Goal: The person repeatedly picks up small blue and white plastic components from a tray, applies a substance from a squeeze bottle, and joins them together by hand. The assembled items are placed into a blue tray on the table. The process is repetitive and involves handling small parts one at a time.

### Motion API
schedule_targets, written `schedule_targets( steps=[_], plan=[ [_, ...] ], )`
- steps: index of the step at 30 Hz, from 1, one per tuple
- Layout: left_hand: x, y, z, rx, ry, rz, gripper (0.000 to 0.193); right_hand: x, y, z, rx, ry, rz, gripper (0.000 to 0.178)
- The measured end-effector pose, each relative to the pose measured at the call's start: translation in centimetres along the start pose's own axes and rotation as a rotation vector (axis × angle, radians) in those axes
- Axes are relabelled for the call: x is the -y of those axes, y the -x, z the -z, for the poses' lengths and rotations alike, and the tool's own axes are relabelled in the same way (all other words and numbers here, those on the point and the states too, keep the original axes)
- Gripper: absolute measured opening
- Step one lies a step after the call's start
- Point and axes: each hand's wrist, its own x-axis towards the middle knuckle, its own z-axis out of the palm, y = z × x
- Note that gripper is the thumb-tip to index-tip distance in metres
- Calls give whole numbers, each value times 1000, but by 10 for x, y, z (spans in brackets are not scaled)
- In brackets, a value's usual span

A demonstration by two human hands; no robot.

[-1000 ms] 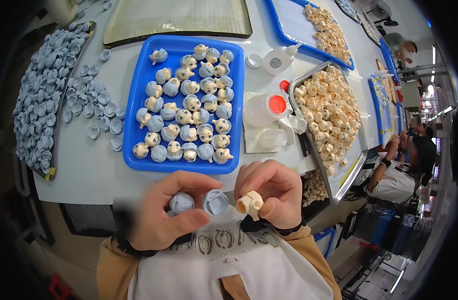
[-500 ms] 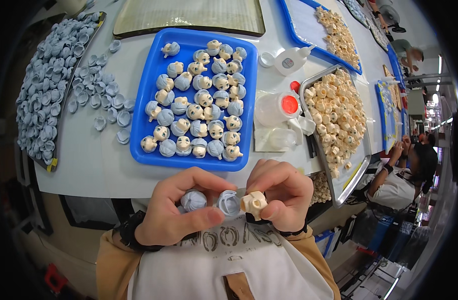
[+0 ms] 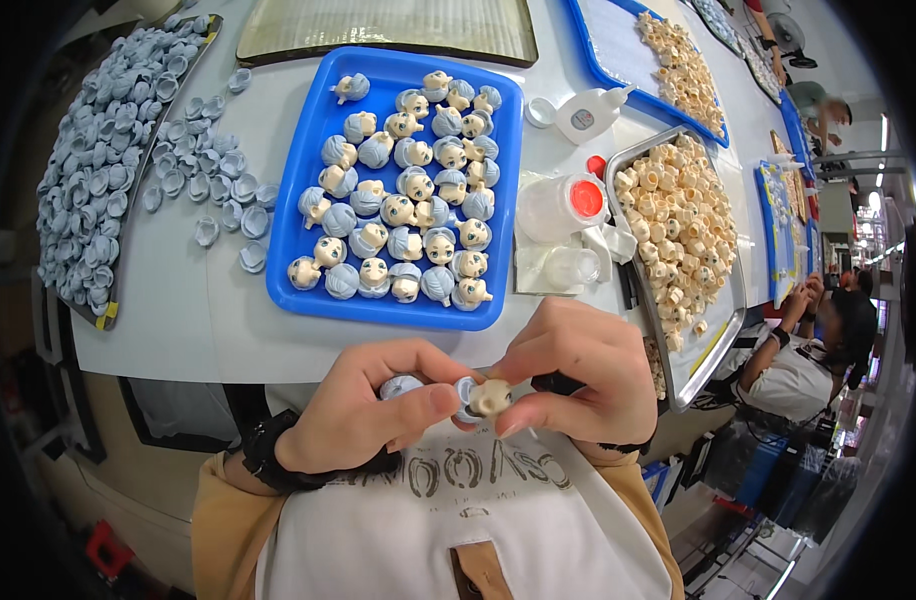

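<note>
In front of my chest, my left hand (image 3: pixel 353 415) pinches a pale blue doll hair shell (image 3: pixel 466 400) between thumb and index finger. A second pale blue hair piece (image 3: pixel 399 385) is tucked inside that hand, partly hidden by its fingers. My right hand (image 3: pixel 590 372) grips a cream doll face part (image 3: pixel 491 398) by its edge. The face part meets the open side of the hair shell; whether it is seated inside cannot be told. Beyond my hands, a blue tray (image 3: pixel 378 312) carries rows of doll heads with blue hair.
Loose hair shells (image 3: pixel 213 170) lie left of the tray, by a heaped tray of shells (image 3: pixel 98 180). At right are a metal tray (image 3: pixel 720 370) of face parts, a red-capped jar (image 3: pixel 550 210) and a white squeeze bottle (image 3: pixel 586 115). Another person (image 3: pixel 793 365) sits at far right.
My right hand has turned the face part and brought it left against the hair shell. The gap between the two pieces has closed. My view has shifted slightly.
</note>
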Motion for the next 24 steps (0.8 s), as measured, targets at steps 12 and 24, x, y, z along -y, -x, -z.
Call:
schedule_targets(
  steps=[12,24],
  plan=[
    [5,-5,-4,-14,177,-56,39,-3,-13,-24,-215,304,203,52],
    [8,-3,0,82,114,13,42,-12,-14,-40,-320,345,199,26]
  ],
)
